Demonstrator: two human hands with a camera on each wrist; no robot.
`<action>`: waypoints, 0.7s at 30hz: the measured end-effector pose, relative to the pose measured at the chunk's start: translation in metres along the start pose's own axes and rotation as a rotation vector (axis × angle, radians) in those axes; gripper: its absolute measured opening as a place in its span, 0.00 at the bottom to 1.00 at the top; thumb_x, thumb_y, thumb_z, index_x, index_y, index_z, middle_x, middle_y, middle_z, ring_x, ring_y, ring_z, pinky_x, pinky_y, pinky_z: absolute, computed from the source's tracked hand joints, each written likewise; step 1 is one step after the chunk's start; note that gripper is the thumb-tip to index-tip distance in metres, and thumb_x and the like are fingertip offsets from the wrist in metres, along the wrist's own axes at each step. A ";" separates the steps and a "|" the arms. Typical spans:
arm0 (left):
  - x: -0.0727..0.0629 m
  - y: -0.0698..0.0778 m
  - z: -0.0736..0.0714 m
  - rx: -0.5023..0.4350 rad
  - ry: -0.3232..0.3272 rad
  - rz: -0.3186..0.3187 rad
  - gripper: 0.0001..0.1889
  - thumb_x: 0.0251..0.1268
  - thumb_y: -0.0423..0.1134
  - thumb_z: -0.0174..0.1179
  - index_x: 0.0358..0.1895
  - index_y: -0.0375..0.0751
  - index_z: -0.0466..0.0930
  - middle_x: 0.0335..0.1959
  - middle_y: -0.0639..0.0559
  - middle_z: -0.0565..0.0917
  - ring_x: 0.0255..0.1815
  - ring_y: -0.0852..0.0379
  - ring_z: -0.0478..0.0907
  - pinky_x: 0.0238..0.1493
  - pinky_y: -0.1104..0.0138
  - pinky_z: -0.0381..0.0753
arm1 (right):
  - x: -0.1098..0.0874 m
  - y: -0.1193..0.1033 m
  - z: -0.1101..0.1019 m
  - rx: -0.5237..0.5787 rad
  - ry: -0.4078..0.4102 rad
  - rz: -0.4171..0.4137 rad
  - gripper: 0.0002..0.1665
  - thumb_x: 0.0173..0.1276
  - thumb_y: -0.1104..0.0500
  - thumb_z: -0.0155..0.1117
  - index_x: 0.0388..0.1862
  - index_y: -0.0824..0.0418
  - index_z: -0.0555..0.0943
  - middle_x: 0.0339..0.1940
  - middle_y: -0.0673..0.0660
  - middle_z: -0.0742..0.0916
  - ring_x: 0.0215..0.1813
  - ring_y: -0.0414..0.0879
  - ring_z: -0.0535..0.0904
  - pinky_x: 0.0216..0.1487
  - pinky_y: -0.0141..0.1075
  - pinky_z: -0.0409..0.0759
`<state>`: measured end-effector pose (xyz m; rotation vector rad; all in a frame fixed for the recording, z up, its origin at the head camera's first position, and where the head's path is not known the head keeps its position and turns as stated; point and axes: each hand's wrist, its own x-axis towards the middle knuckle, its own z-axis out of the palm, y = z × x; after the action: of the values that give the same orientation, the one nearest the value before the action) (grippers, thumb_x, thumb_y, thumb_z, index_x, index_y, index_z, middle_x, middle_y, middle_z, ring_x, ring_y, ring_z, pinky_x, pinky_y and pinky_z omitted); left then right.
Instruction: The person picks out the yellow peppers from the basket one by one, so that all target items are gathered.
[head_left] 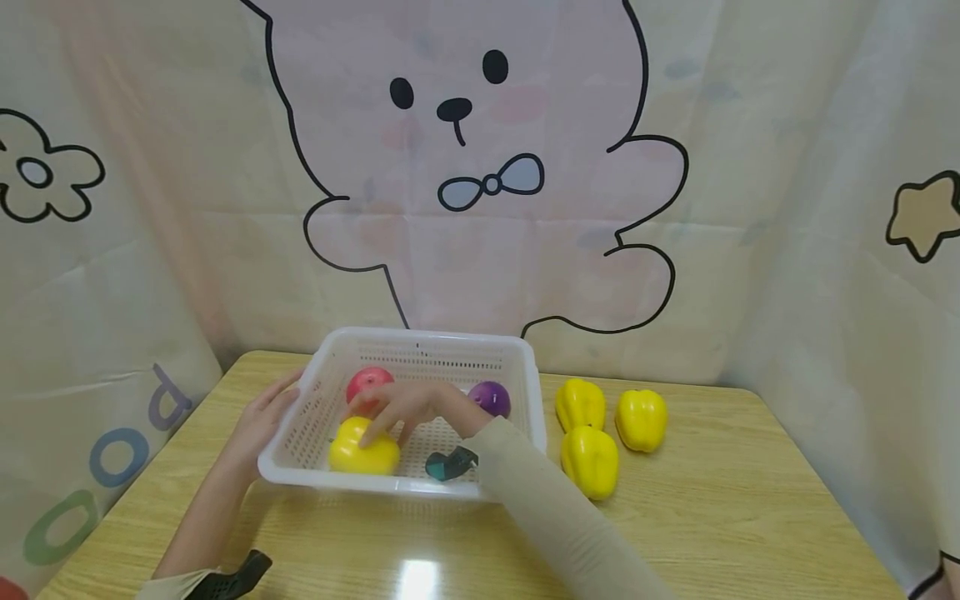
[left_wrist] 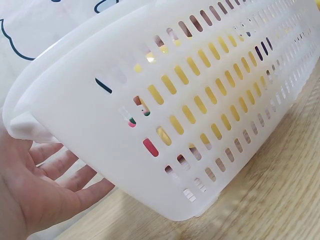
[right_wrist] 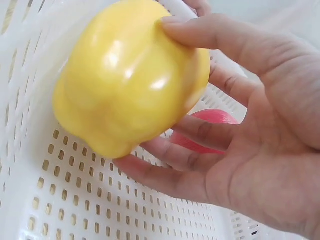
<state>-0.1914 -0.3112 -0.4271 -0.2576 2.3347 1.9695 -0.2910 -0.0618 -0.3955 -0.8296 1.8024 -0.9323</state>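
Observation:
In the head view, a white perforated plastic basket (head_left: 472, 343) sits on the table. Inside it, my right hand (head_left: 427, 402) holds a yellow bell pepper (head_left: 363, 448) near the front left corner. The right wrist view shows the thumb on one side of the pepper (right_wrist: 125, 75) and fingers around the other, above the basket floor. A red round fruit (head_left: 369, 383) and a purple round one (head_left: 491, 398) lie in the basket. My left hand (left_wrist: 55, 185) rests against the basket's left end, its fingers extended along the outside below the rim.
Right of the basket on the wooden table (head_left: 720, 492) stand three more yellow bell peppers, a back one (head_left: 580, 404), a front one (head_left: 590, 462) and a right one (head_left: 641, 419). A printed curtain (head_left: 225, 250) hangs behind and at both sides.

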 end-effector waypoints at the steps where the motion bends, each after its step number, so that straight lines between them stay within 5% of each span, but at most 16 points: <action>1: 0.000 0.000 0.000 0.001 0.001 -0.003 0.34 0.87 0.58 0.40 0.88 0.55 0.47 0.82 0.32 0.59 0.55 0.64 0.79 0.51 0.67 0.83 | 0.000 0.000 0.000 -0.001 0.001 -0.004 0.35 0.71 0.57 0.72 0.75 0.49 0.74 0.69 0.46 0.79 0.62 0.46 0.78 0.54 0.50 0.88; 21: 0.003 -0.001 0.000 0.007 0.001 -0.011 0.33 0.88 0.57 0.40 0.88 0.55 0.47 0.82 0.33 0.59 0.53 0.64 0.78 0.50 0.67 0.84 | -0.009 -0.016 -0.003 0.023 0.070 -0.056 0.37 0.72 0.51 0.71 0.78 0.47 0.73 0.71 0.44 0.78 0.61 0.46 0.78 0.54 0.49 0.88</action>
<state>-0.1937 -0.3119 -0.4282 -0.2710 2.3350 1.9567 -0.2881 -0.0614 -0.3767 -0.8457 1.8334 -1.0274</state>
